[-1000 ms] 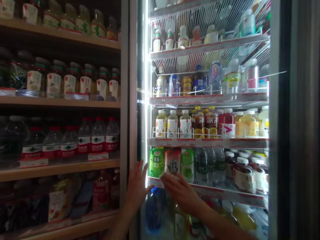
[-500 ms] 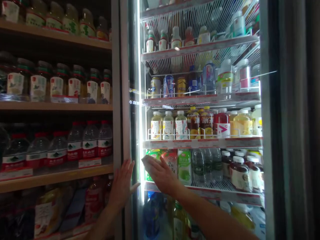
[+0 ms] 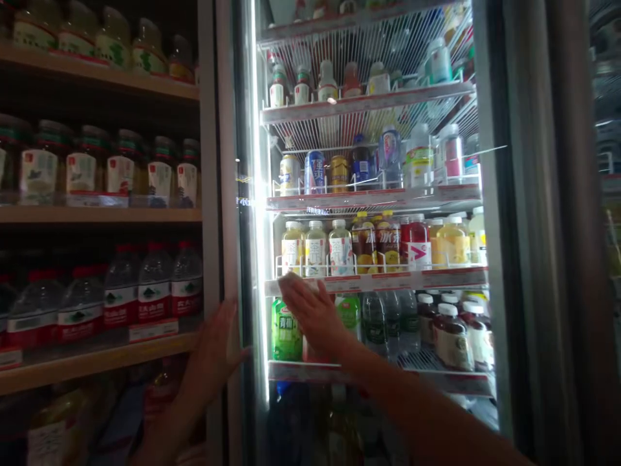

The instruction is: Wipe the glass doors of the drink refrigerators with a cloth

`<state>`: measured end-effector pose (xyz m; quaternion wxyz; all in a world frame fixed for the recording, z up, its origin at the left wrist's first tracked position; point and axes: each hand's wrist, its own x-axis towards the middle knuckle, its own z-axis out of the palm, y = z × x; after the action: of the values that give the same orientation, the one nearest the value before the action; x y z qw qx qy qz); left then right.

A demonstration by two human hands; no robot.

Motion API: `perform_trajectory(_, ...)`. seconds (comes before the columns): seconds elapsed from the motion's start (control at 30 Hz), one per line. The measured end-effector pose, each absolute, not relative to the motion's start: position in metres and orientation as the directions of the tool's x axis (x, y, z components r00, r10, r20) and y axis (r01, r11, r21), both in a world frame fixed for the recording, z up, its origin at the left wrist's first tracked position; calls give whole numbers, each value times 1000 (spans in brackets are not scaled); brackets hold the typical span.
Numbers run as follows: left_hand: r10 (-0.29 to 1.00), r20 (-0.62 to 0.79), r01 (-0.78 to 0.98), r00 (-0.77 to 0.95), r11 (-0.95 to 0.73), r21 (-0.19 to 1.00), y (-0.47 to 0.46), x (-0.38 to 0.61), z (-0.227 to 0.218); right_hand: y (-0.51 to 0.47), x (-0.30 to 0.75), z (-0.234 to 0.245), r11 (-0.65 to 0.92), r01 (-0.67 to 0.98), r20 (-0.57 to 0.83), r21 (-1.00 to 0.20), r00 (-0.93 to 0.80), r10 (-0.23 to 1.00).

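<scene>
Hands apart: the right hand (image 3: 315,317) lies outstretched at the glass (image 3: 373,207) ahead of it (whether that palm hides anything, I cannot tell); the left hand (image 3: 213,346), unclenched, is at the frame (image 3: 228,252). Flat, even pressure would probably serve best.

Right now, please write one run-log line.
left hand: open, by refrigerator frame | right hand: open, before beverage shelves | contact: unclear

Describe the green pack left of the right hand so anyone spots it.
In the lit fridge, look one shelf below the bottle marked V. Follow it left to the light strip. The green pack is leftmost; the right hand appears between it and the other green pack.
</scene>
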<state>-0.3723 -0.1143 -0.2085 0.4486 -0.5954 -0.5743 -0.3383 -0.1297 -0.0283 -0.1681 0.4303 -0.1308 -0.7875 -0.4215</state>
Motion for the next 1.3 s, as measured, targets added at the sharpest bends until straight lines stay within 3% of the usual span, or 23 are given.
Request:
perform_trajectory(0.17, 349, 924, 986, 158, 2, -169, -106, -335, -195, -22, -81, -179, 569, 475, 683, 671, -695, -226)
perform_trajectory(0.37, 317, 937, 989, 147, -42, -142, -93, -296, -182, -6, -30, -157, 533, 719, 884, 446, -447, -137)
perform_trajectory(0.53, 298, 941, 987, 161, -68, -147, -81, -257, -166, -7, 7, -176, 517, 621, 784, 589, -595, -177)
perform_trajectory(0.73, 269, 950, 987, 156, -89, -136, -62, -218, -146, -2, 40, -146, 467, 823, 945, 324, -304, -119)
perform_trajectory(0.93, 256, 954, 988, 153, -73, -139, -47, -203, -148, 2, 69, -175, 466, 719, 839, 516, -533, -107)
perform_trajectory(1.13, 235, 958, 986, 165, -66, -153, -47, -205, -148, 11, 102, -128, 409, 888, 977, 211, -184, -103)
perform_trajectory(1.3, 224, 962, 987, 157, -73, -144, -45, -205, -148, 9, 120, -151, 408, 823, 916, 395, -388, -103)
